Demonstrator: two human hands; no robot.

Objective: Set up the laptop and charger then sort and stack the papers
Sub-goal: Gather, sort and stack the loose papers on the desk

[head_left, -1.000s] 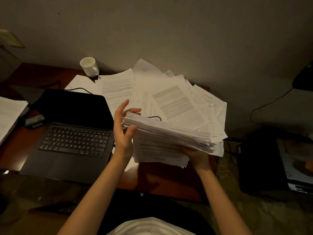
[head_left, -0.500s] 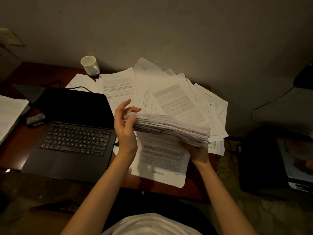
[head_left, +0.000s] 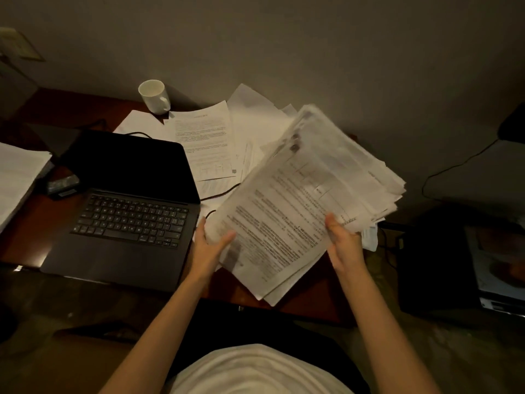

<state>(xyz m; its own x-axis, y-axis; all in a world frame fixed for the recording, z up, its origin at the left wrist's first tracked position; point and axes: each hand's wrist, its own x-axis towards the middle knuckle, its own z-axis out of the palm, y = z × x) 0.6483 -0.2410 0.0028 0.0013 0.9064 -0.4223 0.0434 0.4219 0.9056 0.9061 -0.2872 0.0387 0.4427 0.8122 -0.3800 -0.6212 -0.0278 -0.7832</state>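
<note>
Starting at nine o'clock, a white paper pile lies at the left edge of the dark wooden desk, with a small dark device just beside it. At about ten o'clock the black laptop stands open, its screen dark. Behind it, at eleven o'clock, a white mug sits near the wall. A dark cable runs from the laptop's right side over the loose sheets spread across the desk at twelve o'clock.

Your left hand grips the lower left edge of the paper stack, thumb on top and fingers beneath. The stack is raised off the desk, tilted with its printed face toward you, and its sheets are fanned unevenly toward two o'clock; the text is too blurred to read. Your right hand holds the stack's right edge, thumb on the top sheet. At three o'clock a dark box-like unit stands beside the desk.
</note>
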